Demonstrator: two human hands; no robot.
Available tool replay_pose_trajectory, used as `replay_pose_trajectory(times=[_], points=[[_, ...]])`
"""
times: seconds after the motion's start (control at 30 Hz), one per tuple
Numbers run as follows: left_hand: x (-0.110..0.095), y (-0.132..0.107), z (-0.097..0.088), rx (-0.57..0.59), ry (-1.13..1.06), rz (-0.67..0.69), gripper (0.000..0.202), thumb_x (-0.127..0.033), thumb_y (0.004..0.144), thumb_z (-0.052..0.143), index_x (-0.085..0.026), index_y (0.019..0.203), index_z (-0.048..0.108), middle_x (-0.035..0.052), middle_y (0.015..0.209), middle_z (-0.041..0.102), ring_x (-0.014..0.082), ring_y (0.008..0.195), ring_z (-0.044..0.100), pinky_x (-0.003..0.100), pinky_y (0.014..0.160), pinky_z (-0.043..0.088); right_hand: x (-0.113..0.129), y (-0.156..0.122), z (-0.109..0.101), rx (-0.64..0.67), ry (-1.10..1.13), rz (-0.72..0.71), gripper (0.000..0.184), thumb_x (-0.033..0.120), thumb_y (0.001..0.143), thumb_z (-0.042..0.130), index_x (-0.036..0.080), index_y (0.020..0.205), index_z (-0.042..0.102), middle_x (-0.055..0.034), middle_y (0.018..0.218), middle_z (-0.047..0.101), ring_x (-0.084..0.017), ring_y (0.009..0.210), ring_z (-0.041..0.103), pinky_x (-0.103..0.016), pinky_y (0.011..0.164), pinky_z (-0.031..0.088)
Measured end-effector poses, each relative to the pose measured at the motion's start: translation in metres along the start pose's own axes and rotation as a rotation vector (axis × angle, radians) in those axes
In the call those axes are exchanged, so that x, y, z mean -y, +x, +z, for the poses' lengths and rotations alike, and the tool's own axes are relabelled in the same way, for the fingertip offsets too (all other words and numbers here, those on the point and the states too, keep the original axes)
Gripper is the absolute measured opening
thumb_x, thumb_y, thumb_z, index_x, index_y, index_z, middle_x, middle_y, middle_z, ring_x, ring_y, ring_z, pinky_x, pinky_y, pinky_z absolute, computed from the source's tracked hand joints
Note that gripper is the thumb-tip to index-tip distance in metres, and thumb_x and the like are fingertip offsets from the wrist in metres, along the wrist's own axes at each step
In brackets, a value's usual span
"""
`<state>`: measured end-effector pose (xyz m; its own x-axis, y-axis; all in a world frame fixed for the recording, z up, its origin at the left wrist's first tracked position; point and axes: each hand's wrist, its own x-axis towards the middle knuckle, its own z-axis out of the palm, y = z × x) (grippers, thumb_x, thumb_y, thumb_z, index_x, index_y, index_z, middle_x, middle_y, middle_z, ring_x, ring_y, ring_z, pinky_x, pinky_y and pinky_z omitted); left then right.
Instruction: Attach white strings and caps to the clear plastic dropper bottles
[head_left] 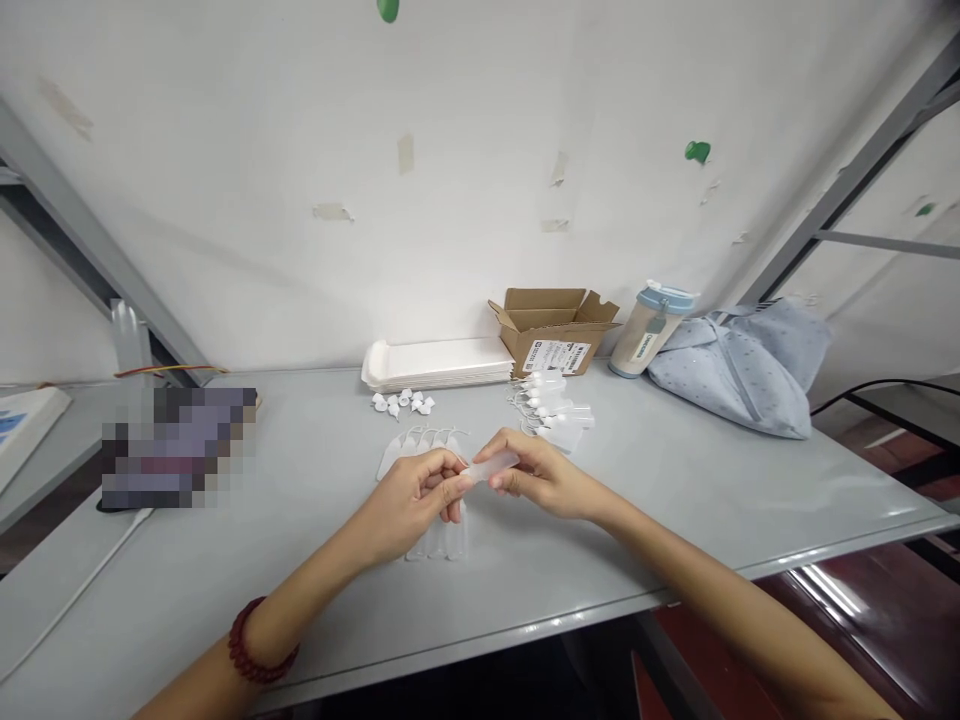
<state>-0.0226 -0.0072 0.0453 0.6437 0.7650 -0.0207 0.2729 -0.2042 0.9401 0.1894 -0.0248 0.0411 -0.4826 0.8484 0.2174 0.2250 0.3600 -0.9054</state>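
A small translucent plastic bottle lies sideways between my two hands, above the table. My left hand pinches its left end between thumb and fingers. Around its right end the fingers of my right hand are closed. Beneath and beyond my left hand lie clear plastic tubes and flat white tags with strings, partly hidden by the hand. Several small white caps sit in a loose group farther back. To the right, capped bottles with strings lie in a pile.
Along the wall stand a stack of white trays, an open cardboard box, a tumbler and a pale blue cloth bag. At the left, a blurred-out device lies near a white cable. The grey table's front edge runs close to me.
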Motion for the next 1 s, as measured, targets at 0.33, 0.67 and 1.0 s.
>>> replay_pose_trajectory(times=[0.33,0.67,1.0], points=[[0.006,0.002,-0.004,0.234,-0.434,-0.085,0.037,-0.047,0.089,0.051,-0.016,0.069,0.051,-0.0027,0.063,0.053,0.0116,0.054,0.059,0.028,0.061,0.047,0.005,-0.001,-0.001,0.034,0.063,-0.092,0.011,0.023,0.085,0.061,0.018,0.095,0.062,-0.0016,0.083,0.062,-0.01,0.068,0.06,-0.025,0.063,0.048],[-0.002,0.004,-0.001,0.008,-0.337,-0.092,0.028,-0.037,0.074,0.072,-0.014,0.079,0.057,-0.0001,0.06,0.063,0.0128,0.053,0.06,0.027,0.057,0.049,0.007,-0.002,0.002,0.0,0.122,0.026,0.018,0.027,0.087,0.059,0.018,0.103,0.058,0.0008,0.073,0.06,-0.011,0.068,0.059,-0.025,0.062,0.046],[-0.006,0.001,0.005,-0.172,-0.227,0.034,0.023,-0.038,0.078,0.066,-0.016,0.083,0.06,0.0001,0.069,0.064,0.0155,0.064,0.063,0.028,0.06,0.053,-0.001,0.001,0.003,-0.042,0.261,0.056,0.026,0.037,0.087,0.059,0.017,0.103,0.053,0.0016,0.068,0.059,-0.01,0.06,0.054,-0.023,0.055,0.04]])
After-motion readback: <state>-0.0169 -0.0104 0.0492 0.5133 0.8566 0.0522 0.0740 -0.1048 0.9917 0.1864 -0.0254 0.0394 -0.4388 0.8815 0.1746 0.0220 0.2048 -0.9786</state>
